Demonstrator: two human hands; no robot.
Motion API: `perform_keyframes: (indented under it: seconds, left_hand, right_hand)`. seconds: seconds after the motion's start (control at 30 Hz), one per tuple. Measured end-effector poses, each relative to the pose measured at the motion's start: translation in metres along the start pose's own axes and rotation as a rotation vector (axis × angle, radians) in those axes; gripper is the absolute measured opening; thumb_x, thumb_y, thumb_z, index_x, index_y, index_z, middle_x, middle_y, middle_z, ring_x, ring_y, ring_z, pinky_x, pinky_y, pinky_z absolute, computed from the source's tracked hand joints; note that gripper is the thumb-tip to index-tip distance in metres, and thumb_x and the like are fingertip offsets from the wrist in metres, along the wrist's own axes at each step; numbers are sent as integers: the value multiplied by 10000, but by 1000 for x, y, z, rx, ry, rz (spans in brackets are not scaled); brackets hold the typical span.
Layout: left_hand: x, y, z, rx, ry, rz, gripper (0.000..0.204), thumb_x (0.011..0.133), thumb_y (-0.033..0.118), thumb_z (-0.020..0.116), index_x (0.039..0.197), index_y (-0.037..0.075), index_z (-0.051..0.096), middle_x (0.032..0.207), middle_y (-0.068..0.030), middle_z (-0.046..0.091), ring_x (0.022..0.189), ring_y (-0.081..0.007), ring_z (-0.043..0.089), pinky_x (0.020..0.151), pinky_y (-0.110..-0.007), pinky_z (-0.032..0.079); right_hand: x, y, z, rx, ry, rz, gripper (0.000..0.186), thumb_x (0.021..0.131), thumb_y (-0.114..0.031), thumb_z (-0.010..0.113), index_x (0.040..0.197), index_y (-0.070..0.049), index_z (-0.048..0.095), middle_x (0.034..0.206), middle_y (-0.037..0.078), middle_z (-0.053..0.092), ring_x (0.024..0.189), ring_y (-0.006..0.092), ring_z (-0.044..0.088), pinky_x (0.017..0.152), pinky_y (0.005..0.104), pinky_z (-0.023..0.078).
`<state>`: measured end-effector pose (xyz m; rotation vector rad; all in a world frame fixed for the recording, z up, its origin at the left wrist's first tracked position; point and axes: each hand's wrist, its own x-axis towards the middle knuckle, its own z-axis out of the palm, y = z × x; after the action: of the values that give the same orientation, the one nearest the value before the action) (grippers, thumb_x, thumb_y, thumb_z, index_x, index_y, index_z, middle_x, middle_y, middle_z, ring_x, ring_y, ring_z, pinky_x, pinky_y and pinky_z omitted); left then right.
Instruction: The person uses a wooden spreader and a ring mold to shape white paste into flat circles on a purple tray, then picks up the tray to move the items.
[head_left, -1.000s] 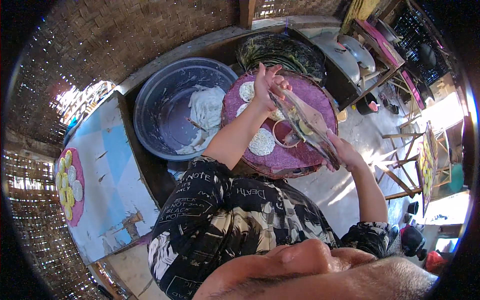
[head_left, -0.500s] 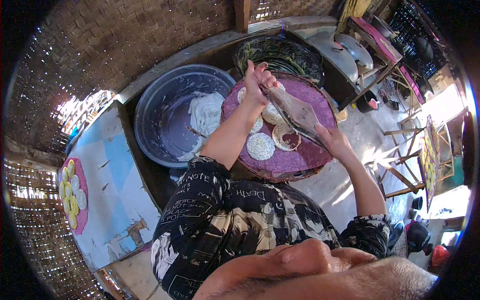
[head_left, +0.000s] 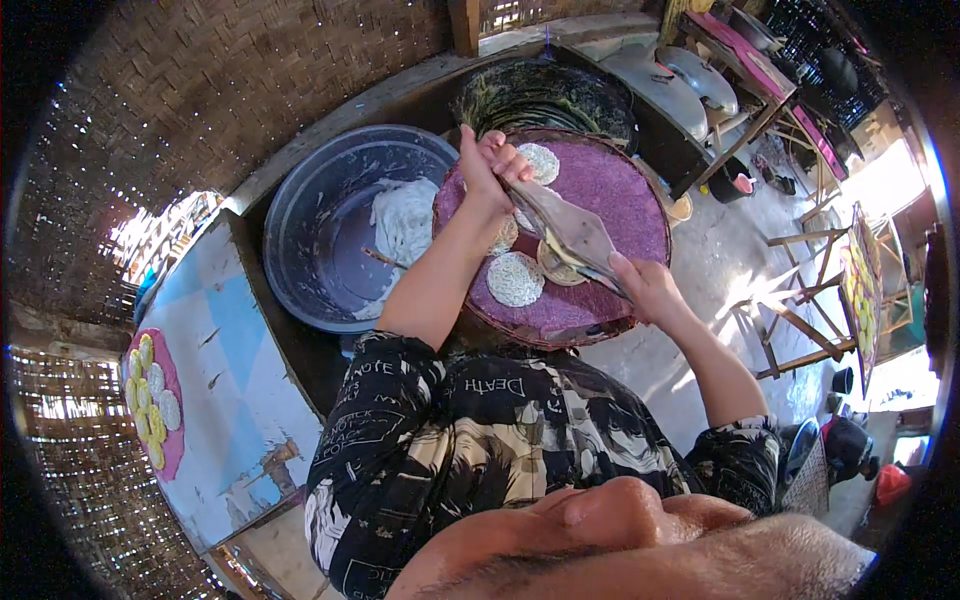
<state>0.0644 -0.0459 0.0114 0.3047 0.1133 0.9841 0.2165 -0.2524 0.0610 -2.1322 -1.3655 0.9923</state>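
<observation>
Above a round tray lined with purple (head_left: pixel 615 195), my left hand (head_left: pixel 490 170) is closed round the upper left end of a flat, greyish, layered press-like object (head_left: pixel 570 225). My right hand (head_left: pixel 645 285) is closed on its lower right end. The object is tilted and shows a pale edge; what is between its layers I cannot make out. Beneath and around it on the tray lie white lacy discs (head_left: pixel 515 280) and a pale ring (head_left: pixel 553 265), partly hidden by the object. Left of the tray, a dark tub (head_left: pixel 310 250) holds a white soft mass (head_left: pixel 400 220) and a stick.
At left stands a blue checked board (head_left: pixel 240 340) with yellow and white discs on a pink sheet (head_left: pixel 150 400). Behind the tray is a dark round heap (head_left: pixel 540 90). Metal pots (head_left: pixel 700 80), wooden stands (head_left: pixel 810 330) and another laden tray (head_left: pixel 860 280) are at right.
The object and both my hands have moved left and slightly up in the picture, with the tray and tub also shifting a little. More of a white disc at the tray's back now shows.
</observation>
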Motion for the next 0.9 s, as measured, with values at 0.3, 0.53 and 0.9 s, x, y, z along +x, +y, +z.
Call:
perform_keyframes:
  seconds: [0.3, 0.53, 0.9]
  left_hand:
    - [-13, 41, 40, 954, -532, 7, 652, 737, 447, 475, 1238, 53, 339, 1203, -114, 407, 1146, -258, 327, 945, -403, 250]
    - [-61, 15, 135, 2171, -229, 843, 248, 623, 260, 618, 759, 62, 558, 710, -120, 590, 664, -307, 572, 655, -373, 441]
    - [-133, 57, 164, 2556, -392, 561, 147, 598, 177, 592, 705, 80, 561, 671, -71, 590, 656, -261, 584, 645, -344, 455]
  right_hand:
    - [13, -16, -6, 407, 217, -210, 435, 854, -451, 373, 775, -47, 515, 518, 17, 459, 375, 79, 400, 340, 210, 313]
    - [16, -76, -43, -354, 510, -606, 383, 853, -376, 387, 856, -14, 512, 719, 158, 520, 640, 333, 499, 584, 387, 400]
    - [-66, -203, -4, -466, 707, -1888, 176, 685, -69, 514, 857, -34, 508, 794, 52, 525, 747, 208, 521, 708, 315, 382]
